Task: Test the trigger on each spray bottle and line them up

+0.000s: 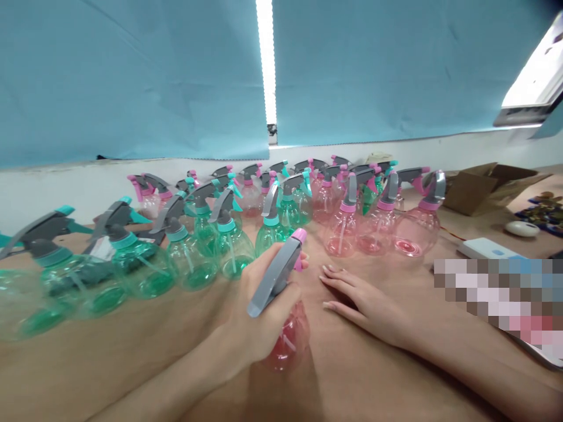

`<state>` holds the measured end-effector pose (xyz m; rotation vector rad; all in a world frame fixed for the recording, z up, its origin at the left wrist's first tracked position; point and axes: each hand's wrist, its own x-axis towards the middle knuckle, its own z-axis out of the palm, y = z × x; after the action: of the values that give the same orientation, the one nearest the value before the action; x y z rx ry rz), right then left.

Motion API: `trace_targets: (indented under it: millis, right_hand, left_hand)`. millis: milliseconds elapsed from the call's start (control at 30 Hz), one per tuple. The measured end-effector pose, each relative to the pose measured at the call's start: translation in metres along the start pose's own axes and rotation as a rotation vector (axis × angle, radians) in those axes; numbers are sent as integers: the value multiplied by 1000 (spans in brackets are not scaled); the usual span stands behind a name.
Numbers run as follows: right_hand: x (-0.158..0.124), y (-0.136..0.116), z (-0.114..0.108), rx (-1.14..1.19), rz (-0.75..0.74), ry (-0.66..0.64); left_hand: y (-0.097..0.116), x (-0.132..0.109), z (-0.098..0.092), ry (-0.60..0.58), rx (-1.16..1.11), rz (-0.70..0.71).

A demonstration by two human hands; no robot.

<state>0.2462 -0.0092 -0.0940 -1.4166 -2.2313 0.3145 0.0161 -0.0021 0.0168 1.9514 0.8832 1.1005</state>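
My left hand [264,310] is wrapped round the neck of a pink spray bottle [288,343], which has a grey trigger head with a pink nozzle and stands near the middle front. The fingers on its far side are partly hidden. To the right, my right hand [360,299] lies on the wooden table [352,375] with its fingers apart and nothing in them. Beyond my left hand is a green spray bottle [270,233]. A pink spray bottle [341,234] stands just past the fingertips of my right hand.
Several green bottles [191,264] line the left, and several pink ones [416,231] stand at the right. More bottles crowd behind. Farther right are an open cardboard box [472,190], a white mouse [522,229], a white box [488,248] and a blurred-out patch.
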Motion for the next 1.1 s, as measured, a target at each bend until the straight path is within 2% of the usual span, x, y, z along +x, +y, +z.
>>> trace_targets:
  millis: [333,533,800,1100]
  right_hand:
    - [-1,-1,0,-14,13,-23]
    - [0,-3,1,-24,7,-21]
    - [-1,-5,7,-14,-5,63]
    - [0,-5,5,13,-18,87]
  left_hand:
    - [0,1,-3,-39,-51,-19]
    - [-2,4,-3,-43,-4,-49]
    - [-11,-2,1,47,18,-67]
    - [-11,4,-2,-44,43,-51]
